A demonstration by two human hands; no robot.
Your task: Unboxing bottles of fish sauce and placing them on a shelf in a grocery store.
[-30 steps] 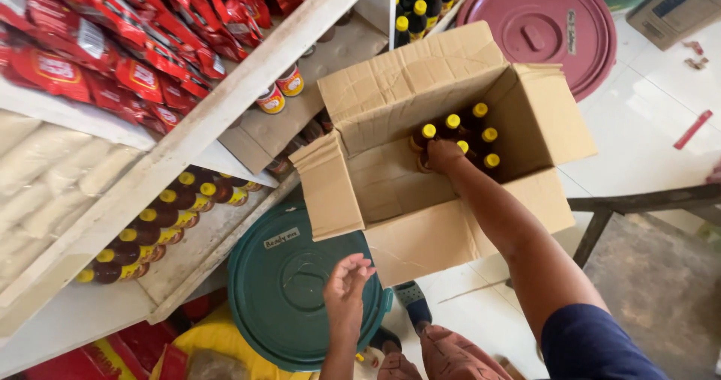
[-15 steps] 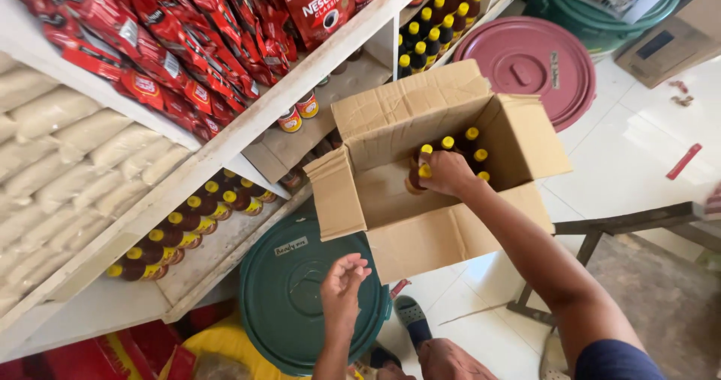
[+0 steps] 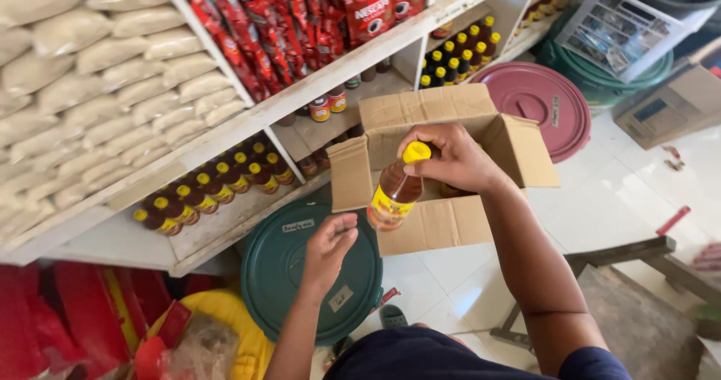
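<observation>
Gripping a brown bottle (image 3: 396,191) by its yellow cap, the right hand (image 3: 451,157) holds it tilted above the front edge of the open cardboard box (image 3: 435,226); its fingers are clenched around the cap and neck. The left hand (image 3: 328,251) hovers just below and to the left of the bottle, palm up, fingers spread and released, holding nothing, over a green bin lid (image 3: 282,271). One bottle is thus out of the box, and at least one more shows dimly inside, behind the wrist. On the lower shelf (image 3: 225,222) to the left, a row of matching yellow-capped bottles (image 3: 214,187) already stands, with bare board in front of it, so stocking looks partly done. The held bottle is not yet shelved.
</observation>
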